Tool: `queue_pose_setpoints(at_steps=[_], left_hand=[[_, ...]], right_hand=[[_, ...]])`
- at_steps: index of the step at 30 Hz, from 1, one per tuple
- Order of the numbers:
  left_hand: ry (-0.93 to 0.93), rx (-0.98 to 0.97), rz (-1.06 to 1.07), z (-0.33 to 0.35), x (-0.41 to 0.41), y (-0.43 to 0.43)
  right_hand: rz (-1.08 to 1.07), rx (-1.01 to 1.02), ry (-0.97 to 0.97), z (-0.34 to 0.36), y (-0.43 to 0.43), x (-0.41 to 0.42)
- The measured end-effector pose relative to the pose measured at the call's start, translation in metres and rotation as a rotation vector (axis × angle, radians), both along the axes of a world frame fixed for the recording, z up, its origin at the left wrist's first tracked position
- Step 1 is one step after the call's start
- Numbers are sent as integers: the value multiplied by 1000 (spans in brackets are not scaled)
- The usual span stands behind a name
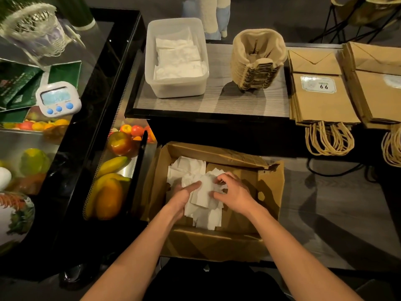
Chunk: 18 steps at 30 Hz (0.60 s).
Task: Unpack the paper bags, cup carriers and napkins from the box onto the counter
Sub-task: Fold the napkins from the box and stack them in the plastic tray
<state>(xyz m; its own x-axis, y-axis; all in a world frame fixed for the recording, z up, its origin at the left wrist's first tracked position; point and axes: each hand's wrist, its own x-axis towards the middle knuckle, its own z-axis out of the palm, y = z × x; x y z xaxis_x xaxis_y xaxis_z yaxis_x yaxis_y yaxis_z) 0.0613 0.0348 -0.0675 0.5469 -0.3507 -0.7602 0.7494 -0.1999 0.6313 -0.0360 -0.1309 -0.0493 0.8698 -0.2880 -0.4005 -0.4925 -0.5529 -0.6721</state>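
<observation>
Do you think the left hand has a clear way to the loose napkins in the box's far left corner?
Probably yes: those napkins lie uncovered just beyond the left hand, inside the open box.

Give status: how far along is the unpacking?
Done: two stacks of paper bags and the cup carriers sit on the counter; some napkins lie in the plastic tub. In hand: left hand presses and right hand grips loose napkins inside the box. Left: moving those napkins out.
</observation>
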Motion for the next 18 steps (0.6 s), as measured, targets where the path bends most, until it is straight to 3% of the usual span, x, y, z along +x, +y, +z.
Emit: queue_pose_setpoints(at_steps=[3, 12, 18], left_hand=[[5, -6, 4, 0, 0, 0], [91, -88, 31, 4, 0, 0], [-22, 34, -17, -6, 5, 3]], right_hand=[[-20, 109, 73, 4, 3, 3], [5, 131, 98, 0, 9, 6], [79, 130, 38, 17, -10, 4]])
